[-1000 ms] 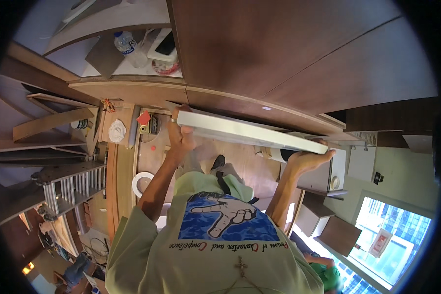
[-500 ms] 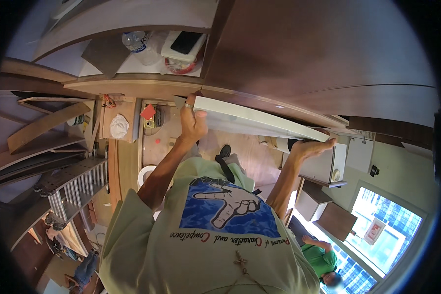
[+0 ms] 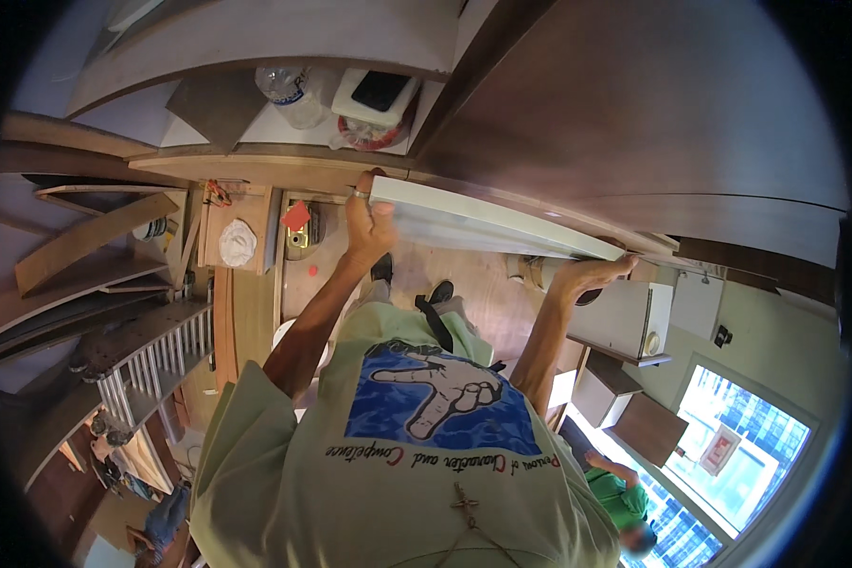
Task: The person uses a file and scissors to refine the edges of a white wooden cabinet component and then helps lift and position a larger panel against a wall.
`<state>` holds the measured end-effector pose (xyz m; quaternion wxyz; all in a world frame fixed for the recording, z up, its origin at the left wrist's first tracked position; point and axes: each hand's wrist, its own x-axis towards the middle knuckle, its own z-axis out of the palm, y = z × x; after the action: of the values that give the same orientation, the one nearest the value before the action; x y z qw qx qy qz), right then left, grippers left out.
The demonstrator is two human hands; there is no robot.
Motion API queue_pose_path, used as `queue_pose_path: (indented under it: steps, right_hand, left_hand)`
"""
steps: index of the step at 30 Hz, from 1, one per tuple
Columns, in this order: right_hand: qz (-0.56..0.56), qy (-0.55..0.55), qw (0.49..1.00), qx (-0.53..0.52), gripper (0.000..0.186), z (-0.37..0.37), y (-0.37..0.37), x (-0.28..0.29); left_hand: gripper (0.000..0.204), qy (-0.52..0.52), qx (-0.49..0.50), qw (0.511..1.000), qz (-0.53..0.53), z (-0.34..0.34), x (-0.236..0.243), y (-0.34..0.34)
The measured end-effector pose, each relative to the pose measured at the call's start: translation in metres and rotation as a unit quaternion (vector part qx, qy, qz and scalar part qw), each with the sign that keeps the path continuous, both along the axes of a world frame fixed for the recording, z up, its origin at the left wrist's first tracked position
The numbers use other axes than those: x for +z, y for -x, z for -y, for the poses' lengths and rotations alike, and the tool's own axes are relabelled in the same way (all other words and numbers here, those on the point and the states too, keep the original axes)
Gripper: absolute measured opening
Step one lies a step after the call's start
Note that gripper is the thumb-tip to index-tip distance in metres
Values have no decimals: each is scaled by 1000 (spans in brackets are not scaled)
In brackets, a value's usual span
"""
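My left hand [image 3: 370, 225] grips one end of a white rectangular panel [image 3: 483, 225], thumb on the near side and fingers wrapped behind its edge. At the panel's other end my right hand [image 3: 589, 275] holds the right edge, its fingers partly hidden. Both arms reach forward, and the panel is held edge-up between them, in front of my body. Just beyond it runs the wooden front edge [image 3: 265, 167] of a cabinet, beside a large brown panel [image 3: 634, 123]. Whether the white panel touches the cabinet, I cannot tell.
An open shelf ahead holds a plastic bottle [image 3: 289, 90] and a dark phone [image 3: 381, 91] on a white box. Left are leaning boards [image 3: 95, 246], a ladder [image 3: 156, 364] and a white cloth [image 3: 238, 242]. A person in green [image 3: 620, 492] is by the windows.
The white panel has shifted slightly left and tipped, showing more of its broad face, with both hands still on it. A second shoe has come into view below.
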<state>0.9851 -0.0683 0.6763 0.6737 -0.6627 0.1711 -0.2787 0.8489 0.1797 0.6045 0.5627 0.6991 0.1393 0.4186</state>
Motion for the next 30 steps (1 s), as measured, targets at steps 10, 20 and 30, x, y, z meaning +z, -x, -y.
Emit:
queue_pose_path:
  steps: [10, 20, 30]
  right_hand:
    - [13, 81, 996, 36, 93, -15, -14, -12]
    - [-16, -41, 994, 98, 90, -13, -36, -20]
    - [27, -60, 986, 152, 67, -7, -48, -35]
  left_hand:
    - [62, 2, 38, 999, -21, -20, -20, -4]
    - [56, 29, -14, 999, -37, -35, -20, -22]
    - [57, 51, -36, 997, -41, -47, -9, -41]
